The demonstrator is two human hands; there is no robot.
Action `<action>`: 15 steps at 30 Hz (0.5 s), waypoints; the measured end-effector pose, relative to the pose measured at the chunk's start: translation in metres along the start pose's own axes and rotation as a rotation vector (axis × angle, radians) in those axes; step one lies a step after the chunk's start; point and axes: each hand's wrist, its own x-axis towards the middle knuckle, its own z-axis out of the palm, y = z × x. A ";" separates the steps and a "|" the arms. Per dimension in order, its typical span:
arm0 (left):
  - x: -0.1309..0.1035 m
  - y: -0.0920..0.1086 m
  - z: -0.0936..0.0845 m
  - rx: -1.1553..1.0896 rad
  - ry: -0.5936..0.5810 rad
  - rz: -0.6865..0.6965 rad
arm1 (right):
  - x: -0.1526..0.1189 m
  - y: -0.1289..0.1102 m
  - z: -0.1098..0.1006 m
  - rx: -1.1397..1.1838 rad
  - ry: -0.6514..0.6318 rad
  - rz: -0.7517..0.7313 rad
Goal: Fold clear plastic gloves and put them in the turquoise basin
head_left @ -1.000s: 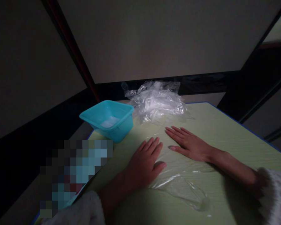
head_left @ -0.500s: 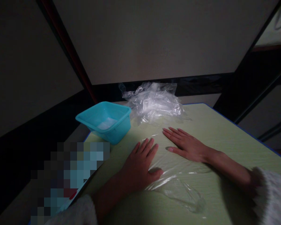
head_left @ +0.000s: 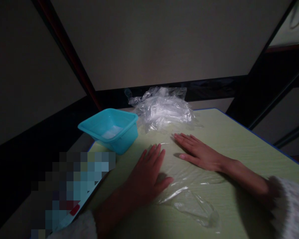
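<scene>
A thin clear plastic bag (head_left: 189,196) lies spread over the light green table (head_left: 239,142), its near end creased. My left hand (head_left: 147,176) is over the bag's left side, palm down, fingers stretched out and thumb pointing right. Across from it, my right hand (head_left: 199,152) is palm down at the bag's upper right, fingers extended and a shadow beneath the fingertips. Neither hand grips anything. Whether the palms press on the film or hover just above it is hard to see.
A turquoise plastic basin (head_left: 129,136) with something white inside stands at the table's left edge. Behind my hands sits a heap of crumpled clear plastic bags (head_left: 164,109), close to the wall panel (head_left: 164,43). A pixelated patch covers an item at lower left.
My left hand has shifted slightly left and my right fingers appear a little raised, with more shadow under them. The film between the hands looks less tautly streaked. The view has moved slightly.
</scene>
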 end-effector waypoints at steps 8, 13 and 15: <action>0.006 0.022 0.010 -0.079 0.166 0.056 | -0.007 -0.028 -0.012 0.105 -0.030 -0.144; 0.010 0.023 0.018 -0.023 0.095 0.057 | -0.011 -0.028 -0.010 0.186 -0.088 -0.229; 0.010 0.022 0.020 -0.018 0.079 0.057 | -0.014 -0.028 -0.015 0.220 -0.097 -0.258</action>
